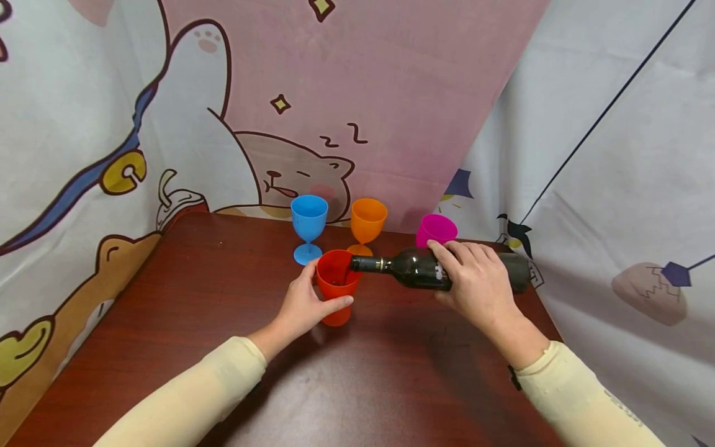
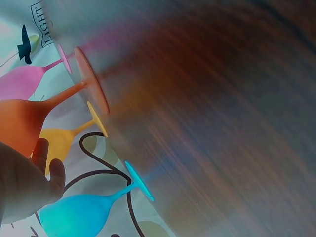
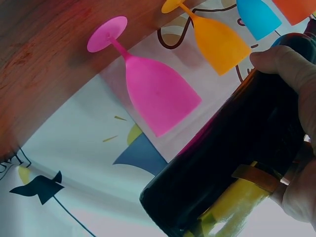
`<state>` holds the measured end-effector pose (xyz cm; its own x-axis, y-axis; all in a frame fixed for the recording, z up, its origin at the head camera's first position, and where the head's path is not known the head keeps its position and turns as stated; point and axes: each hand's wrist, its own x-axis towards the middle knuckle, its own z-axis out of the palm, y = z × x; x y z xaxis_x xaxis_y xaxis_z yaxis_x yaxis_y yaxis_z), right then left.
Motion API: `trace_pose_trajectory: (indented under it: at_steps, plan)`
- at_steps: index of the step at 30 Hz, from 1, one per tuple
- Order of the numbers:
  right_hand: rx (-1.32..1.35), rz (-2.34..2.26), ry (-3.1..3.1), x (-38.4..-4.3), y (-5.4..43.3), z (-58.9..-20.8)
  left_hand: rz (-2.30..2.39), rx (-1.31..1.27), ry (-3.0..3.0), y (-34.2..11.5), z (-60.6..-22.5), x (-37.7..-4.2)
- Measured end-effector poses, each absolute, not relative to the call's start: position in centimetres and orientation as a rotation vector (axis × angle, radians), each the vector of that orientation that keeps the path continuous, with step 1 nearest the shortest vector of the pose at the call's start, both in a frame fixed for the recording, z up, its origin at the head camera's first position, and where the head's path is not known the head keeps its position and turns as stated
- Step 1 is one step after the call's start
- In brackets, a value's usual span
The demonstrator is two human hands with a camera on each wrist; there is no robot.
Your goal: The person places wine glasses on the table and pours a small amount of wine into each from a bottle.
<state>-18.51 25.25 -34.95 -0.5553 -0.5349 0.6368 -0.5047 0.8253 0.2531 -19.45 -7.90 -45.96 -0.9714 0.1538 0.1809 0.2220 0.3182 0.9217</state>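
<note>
My left hand [image 1: 304, 298] holds a red plastic goblet [image 1: 337, 292] by its bowl, thumb along the near side. In the left wrist view the goblet's stem and round foot [image 2: 91, 81] show below the bowl. My right hand [image 1: 479, 279] grips a dark glass wine bottle [image 1: 416, 268] round its body. The bottle lies nearly level, its neck pointing left and its mouth over the goblet's rim. A thin dark stream runs from the mouth into the goblet. In the right wrist view the bottle's base end [image 3: 197, 173] is near the camera, with a yellowish label.
At the back of the brown wooden table [image 1: 223, 298] stand a blue goblet [image 1: 309, 217], an orange goblet [image 1: 368, 220] and a pink goblet [image 1: 437, 228]. The pink one is partly hidden behind the bottle and right hand. Printed cloth [image 1: 391, 93] hangs behind and on both sides.
</note>
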Motion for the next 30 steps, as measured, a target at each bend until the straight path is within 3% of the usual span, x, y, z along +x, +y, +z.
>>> trace_pose_trajectory:
  at_steps: [30]
  plan:
    - [0.758,-0.053,-2.274,-18.39,25.09,-34.51,-1.752,-0.365,-2.497,-7.89,-45.81,-19.40]
